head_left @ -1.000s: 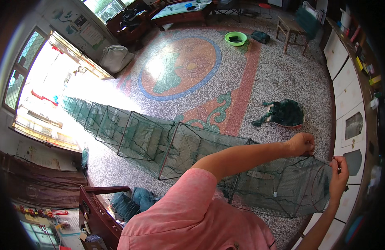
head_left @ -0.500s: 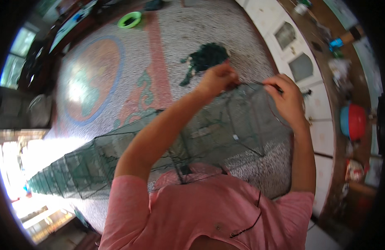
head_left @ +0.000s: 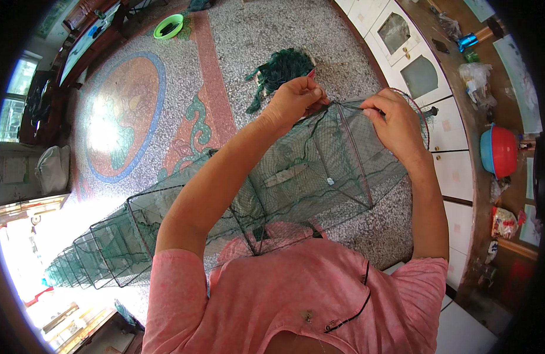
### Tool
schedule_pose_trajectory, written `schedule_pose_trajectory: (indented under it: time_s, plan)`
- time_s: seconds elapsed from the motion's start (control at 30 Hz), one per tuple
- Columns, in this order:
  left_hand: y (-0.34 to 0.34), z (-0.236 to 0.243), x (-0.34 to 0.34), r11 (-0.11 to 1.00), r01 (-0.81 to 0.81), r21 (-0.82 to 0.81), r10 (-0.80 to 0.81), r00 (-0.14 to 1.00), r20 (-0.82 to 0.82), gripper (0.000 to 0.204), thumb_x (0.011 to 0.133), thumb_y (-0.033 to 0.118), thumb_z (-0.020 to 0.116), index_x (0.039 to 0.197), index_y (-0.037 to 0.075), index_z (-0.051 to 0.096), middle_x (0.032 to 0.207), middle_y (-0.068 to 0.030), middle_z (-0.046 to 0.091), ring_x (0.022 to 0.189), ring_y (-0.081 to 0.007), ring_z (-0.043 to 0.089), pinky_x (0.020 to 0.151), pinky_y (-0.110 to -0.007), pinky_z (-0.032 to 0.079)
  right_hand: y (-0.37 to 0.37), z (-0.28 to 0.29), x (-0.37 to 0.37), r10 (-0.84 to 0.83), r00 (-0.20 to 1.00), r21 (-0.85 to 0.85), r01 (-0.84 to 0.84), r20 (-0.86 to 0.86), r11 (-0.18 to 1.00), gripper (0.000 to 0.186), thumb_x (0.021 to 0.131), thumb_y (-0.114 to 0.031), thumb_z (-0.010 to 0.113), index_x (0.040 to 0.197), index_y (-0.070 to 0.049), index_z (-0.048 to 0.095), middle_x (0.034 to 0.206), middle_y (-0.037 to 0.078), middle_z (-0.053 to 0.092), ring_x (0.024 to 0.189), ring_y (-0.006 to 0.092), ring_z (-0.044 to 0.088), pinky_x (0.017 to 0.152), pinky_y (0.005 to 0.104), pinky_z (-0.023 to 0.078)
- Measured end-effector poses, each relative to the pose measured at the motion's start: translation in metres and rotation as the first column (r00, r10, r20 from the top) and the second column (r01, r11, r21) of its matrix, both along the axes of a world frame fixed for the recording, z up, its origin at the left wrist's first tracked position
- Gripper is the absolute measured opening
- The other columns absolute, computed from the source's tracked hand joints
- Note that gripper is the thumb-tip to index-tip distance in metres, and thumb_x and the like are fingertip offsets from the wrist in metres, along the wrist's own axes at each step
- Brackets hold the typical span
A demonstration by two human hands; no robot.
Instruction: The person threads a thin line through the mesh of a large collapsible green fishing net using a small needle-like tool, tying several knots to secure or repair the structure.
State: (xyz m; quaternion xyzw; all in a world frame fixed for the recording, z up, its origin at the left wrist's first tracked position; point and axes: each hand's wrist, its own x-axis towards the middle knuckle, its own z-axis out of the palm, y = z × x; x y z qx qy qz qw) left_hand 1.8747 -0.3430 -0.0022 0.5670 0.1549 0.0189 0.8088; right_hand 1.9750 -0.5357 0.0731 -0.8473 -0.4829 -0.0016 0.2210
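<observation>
A long green mesh net trap with dark wire frames lies across my lap and stretches away to the lower left. My left hand pinches the net's upper edge close to a frame corner; what exactly sits between the fingertips is too small to make out. Just to its right, my right hand has thumb and forefinger closed on a dark cord that runs toward that corner. Past the right hand, a thin hoop shows at the net's end.
A heap of dark green netting lies on the speckled floor beyond my hands. Farther left is a light green basin. White cabinets stand at the right, below a counter holding a red bowl and plastic bags.
My right hand has shifted slightly left and down, with the net's end hoop now showing behind it. The left hand has moved a little up and left; both still pinch.
</observation>
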Motion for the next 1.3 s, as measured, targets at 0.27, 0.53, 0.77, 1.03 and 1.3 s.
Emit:
schedule_pose_trajectory:
  time_s: [0.27, 0.53, 0.77, 1.03, 1.3]
  plan:
    - [-0.001, -0.007, 0.001, 0.996, -0.006, -0.089, 0.002, 0.999, -0.042, 0.011, 0.092, 0.015, 0.051, 0.095, 0.006, 0.055, 0.093, -0.004, 0.061, 0.085, -0.012, 0.057, 0.079, -0.027, 0.047, 0.007, -0.012, 0.007, 0.076, 0.99, 0.056, -0.07, -0.117, 0.996, 0.005, 0.076, -0.007, 0.065, 0.079, -0.005, 0.063, 0.08, 0.007, 0.058, 0.081, 0.026, 0.056, 0.068, 0.0342, 0.045]
    - [-0.002, -0.031, 0.004, 0.961, -0.086, -0.262, 0.04, 0.983, -0.178, 0.005, 0.089, 0.005, 0.052, 0.093, 0.002, 0.053, 0.089, -0.0067, 0.058, 0.082, -0.0161, 0.059, 0.077, -0.029, 0.051, 0.037, -0.035, -0.015, 0.035, 0.944, 0.285, 0.064, -0.329, 0.956, 0.014, 0.076, -0.005, 0.064, 0.086, -0.002, 0.054, 0.085, 0.009, 0.056, 0.078, 0.0251, 0.056, 0.066, 0.0348, 0.045]
    - [0.002, -0.033, 0.006, 0.977, -0.064, -0.204, 0.03, 0.986, -0.166, 0.01, 0.084, 0.001, 0.058, 0.093, 0.001, 0.053, 0.084, -0.0076, 0.058, 0.079, -0.0174, 0.06, 0.073, -0.029, 0.053, 0.064, -0.033, -0.027, -0.019, 1.0, 0.038, 0.02, -0.019, 0.999, 0.013, 0.074, -0.018, 0.068, 0.074, -0.006, 0.061, 0.081, 0.009, 0.058, 0.08, 0.0309, 0.055, 0.068, 0.0397, 0.046]
    - [0.0, -0.048, 0.013, 0.923, -0.059, -0.381, 0.007, 0.991, -0.137, 0.015, 0.087, 0.004, 0.053, 0.1, 0.0, 0.057, 0.088, -0.0099, 0.063, 0.081, -0.0182, 0.061, 0.072, -0.031, 0.052, 0.091, -0.035, -0.034, 0.037, 0.964, 0.095, -0.064, 0.265, 0.993, 0.014, 0.077, -0.02, 0.065, 0.074, -0.007, 0.059, 0.077, 0.006, 0.059, 0.076, 0.0281, 0.055, 0.067, 0.0381, 0.045]
    - [-0.005, -0.039, 0.021, 0.948, -0.193, 0.252, 0.137, 0.965, 0.224, 0.017, 0.085, 0.005, 0.054, 0.101, 0.003, 0.059, 0.09, -0.006, 0.064, 0.09, -0.015, 0.059, 0.081, -0.029, 0.047, 0.153, 0.017, -0.066, 0.391, 0.881, 0.581, -0.177, -0.267, 0.795, 0.012, 0.093, -0.021, 0.05, 0.09, -0.009, 0.052, 0.066, 0.006, 0.061, 0.058, 0.0212, 0.06, 0.05, 0.0322, 0.045]
